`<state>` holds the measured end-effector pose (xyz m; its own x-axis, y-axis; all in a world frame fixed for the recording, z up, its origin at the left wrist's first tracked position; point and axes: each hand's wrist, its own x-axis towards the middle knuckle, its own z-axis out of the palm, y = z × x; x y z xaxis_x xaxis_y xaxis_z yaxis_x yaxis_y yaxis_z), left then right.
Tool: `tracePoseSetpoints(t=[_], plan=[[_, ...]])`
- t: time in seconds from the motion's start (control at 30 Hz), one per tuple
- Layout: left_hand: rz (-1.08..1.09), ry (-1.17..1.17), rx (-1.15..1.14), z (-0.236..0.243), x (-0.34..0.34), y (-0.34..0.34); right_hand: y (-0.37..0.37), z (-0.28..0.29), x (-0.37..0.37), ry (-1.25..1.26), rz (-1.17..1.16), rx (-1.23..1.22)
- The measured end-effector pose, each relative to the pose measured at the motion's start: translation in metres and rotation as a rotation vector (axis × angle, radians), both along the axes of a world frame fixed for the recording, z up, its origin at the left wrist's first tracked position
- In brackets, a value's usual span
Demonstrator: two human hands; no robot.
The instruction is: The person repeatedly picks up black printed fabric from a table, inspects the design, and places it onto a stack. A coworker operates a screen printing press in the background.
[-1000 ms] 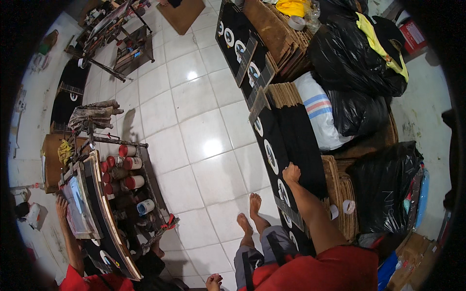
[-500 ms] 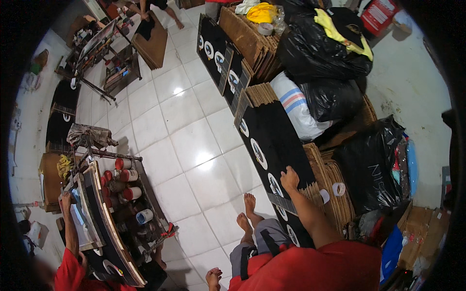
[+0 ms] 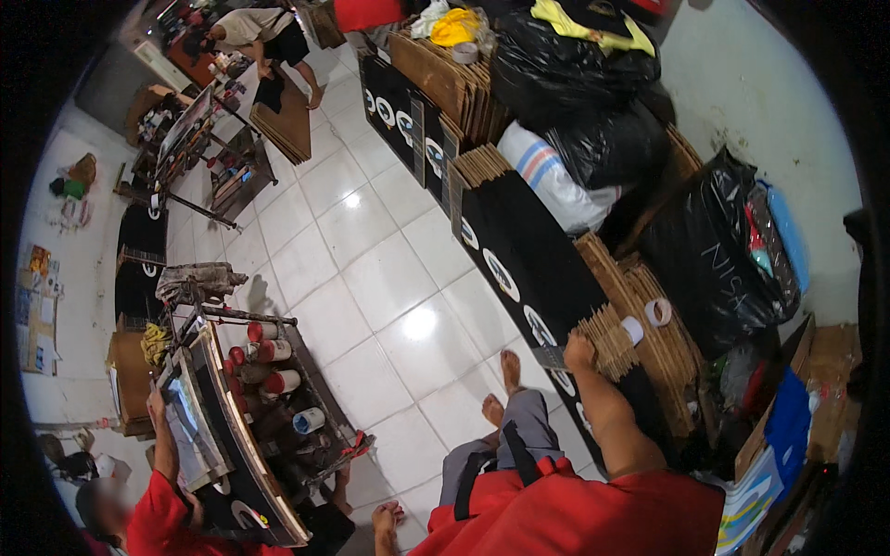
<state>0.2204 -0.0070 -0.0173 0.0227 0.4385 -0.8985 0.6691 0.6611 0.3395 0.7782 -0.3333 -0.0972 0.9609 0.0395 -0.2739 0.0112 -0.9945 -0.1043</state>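
Note:
My right hand (image 3: 580, 352) is at the near end of a long row of black fabric panels (image 3: 533, 250), beside the brown edges of stacked boards (image 3: 607, 341). Its fingers look curled in; what they grip, if anything, is hidden. White oval prints (image 3: 499, 275) run along the panels' left side. A dark grey strip (image 3: 549, 358) lies across the row just left of this hand. Low in front of me, beside my grey trousers, my left hand (image 3: 387, 517) hangs with fingers loosely bent and nothing visible in it.
On the left, a person in red works at a framed screen (image 3: 197, 417) beside a rack of paint cans (image 3: 280, 382). Black bags (image 3: 714, 250) and a white striped sack (image 3: 556, 181) stand behind the row. Farther off, another person handles brown boards (image 3: 283, 120).
My right hand has moved from the black fabric toward me, to the board edges. The view has shifted; the far person now shows more fully. My left hand still hangs low.

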Motion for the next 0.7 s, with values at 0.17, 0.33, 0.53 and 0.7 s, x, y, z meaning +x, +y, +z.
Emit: tracePoseSetpoints(t=[0.17, 0.33, 0.53, 0.7], plan=[[-0.022, 0.125, 0.079, 0.020, -0.003, 0.010, -0.006, -0.012, 0.011, 0.002, 0.103, -0.155], [-0.045, 0.031, 0.008, 0.029, 0.013, 0.005, -0.017, -0.021, 0.007, -0.116, 0.260, -0.209], [-0.191, 0.060, 0.029, 0.022, 0.038, -0.003, -0.026, -0.008, 0.022, -0.123, 0.213, -0.022], [-0.239, 0.166, 0.021, 0.017, 0.047, 0.007, -0.042, 0.013, 0.008, -0.033, 0.190, 0.021]])
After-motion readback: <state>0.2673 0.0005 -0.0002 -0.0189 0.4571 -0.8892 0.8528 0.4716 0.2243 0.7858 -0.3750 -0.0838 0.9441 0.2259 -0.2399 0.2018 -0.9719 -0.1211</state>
